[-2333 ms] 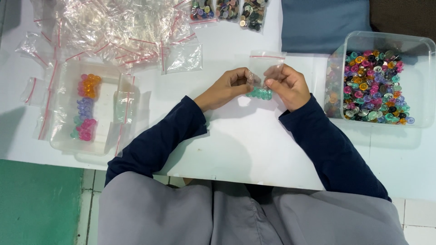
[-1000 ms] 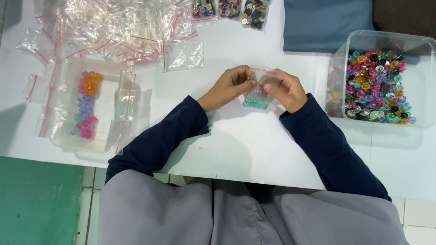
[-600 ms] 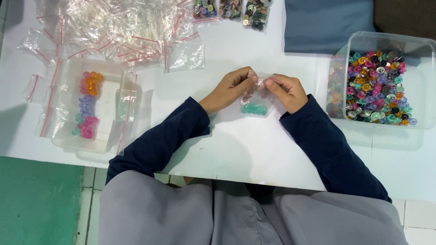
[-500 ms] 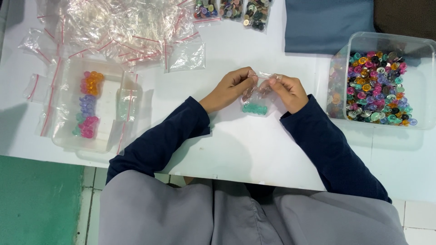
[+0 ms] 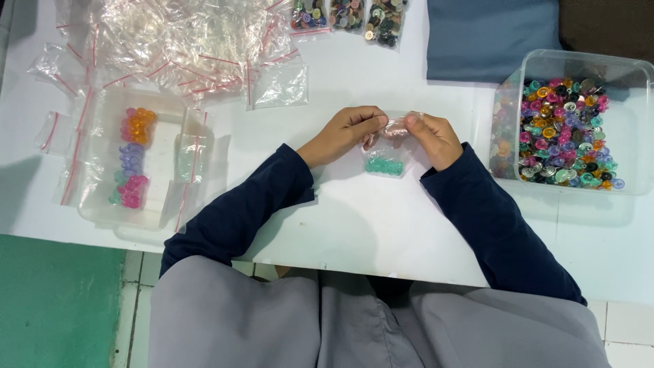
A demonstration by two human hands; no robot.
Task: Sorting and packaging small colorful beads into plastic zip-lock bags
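Pinched between left hand [image 5: 346,131] and right hand [image 5: 430,136], the small bag [image 5: 385,155] of green buttons should be pressed evenly along its top strip.

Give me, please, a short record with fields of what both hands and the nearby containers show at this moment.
left hand: pinches the top edge of the small clear bag
right hand: pinches the same edge from the other side
bag contents: green buttons at the bottom
right tub: clear, filled with mixed coloured buttons
left tray: clear, holds orange, purple and pink buttons in bags
pile of empty bags: far left, clear with red strips
surface: white table
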